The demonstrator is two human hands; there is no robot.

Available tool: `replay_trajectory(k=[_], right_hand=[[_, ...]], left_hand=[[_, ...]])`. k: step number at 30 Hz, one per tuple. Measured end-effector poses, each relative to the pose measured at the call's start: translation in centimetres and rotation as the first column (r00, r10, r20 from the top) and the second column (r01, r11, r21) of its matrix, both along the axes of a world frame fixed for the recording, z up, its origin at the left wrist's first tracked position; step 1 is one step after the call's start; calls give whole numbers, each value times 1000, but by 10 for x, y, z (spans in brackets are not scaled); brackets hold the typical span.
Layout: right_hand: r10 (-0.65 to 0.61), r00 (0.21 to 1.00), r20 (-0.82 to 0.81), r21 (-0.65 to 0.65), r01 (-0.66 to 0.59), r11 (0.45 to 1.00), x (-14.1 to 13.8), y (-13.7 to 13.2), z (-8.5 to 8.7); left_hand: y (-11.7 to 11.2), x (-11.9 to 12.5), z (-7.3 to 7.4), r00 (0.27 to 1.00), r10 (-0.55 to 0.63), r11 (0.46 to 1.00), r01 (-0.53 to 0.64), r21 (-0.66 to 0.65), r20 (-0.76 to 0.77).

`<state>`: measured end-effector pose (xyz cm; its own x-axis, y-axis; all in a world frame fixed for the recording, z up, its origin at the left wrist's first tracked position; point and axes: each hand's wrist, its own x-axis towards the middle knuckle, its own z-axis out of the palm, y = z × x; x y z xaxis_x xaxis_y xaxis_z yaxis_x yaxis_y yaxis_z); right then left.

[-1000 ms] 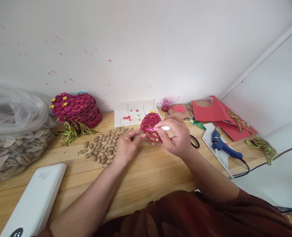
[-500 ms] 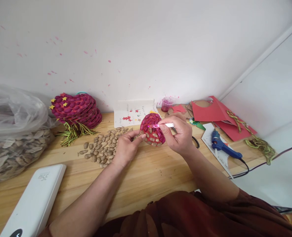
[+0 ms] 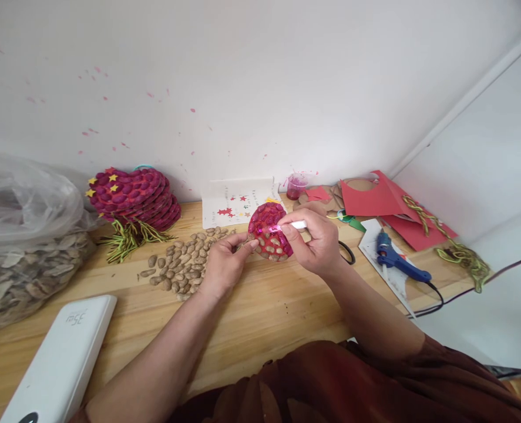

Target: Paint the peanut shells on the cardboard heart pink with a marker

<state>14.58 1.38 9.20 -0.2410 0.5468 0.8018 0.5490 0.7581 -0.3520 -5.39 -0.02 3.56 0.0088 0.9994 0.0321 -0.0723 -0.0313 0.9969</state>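
My left hand pinches the left edge of a round red disc covered with shells that look like peanut shells. Shells on its upper part are painted magenta, while those along the bottom are bare tan. Closed round a white-handled paintbrush is my right hand; the brush's pink-coated tip touches the disc near its middle. Loose peanut shells lie on the wooden table left of my left hand.
Finished-looking magenta discs with stars and green yarn are stacked at the back left, beside a plastic bag of shells. A white power bank lies in front. At right are a blue glue gun, red paper and a paint cup.
The brush and my right hand have shifted slightly left and down across the disc. My left hand keeps its grip on the disc's edge.
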Motion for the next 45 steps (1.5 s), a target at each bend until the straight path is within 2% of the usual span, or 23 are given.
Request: replay_trajectory(k=[7,12,18,23,29,34,38,42,45], right_hand=[[13,1000,-9,7,-13,1000,0,1,-2],[-33,999,12,26,32,999,1,1,0],[-15,999,-48,-39,13,999,1,2,-2],[-38,998,-59,-47,35,998,3,7,-7],[-25,998,-51,-77,21,997,4,5,-4],[-43,998,-45,-31,42,999,3,4,-4],[-26,1000,13,-39,26,999,1,2,-6],[0,1000,24,-42,1,999,0,1,-5],[-28,1000,5,-33,28,999,1,3,-5]], left_hand=[[-1,1,1,1000,-5,1000,5,-8,15],[0,1,1,1000,0,1000,0,-9,16],[0,0,-3,1000,2,1000,-2,4,-9],[0,0,-2,999,6,1000,-6,-16,36],[0,1,-1,997,22,999,-20,-26,73],[2,-1,-2,998,37,997,-34,62,-46],[2,-1,-3,983,101,988,-81,134,-150],[1,-2,-4,977,111,984,-83,156,-182],[1,-1,-5,972,104,982,-66,177,-211]])
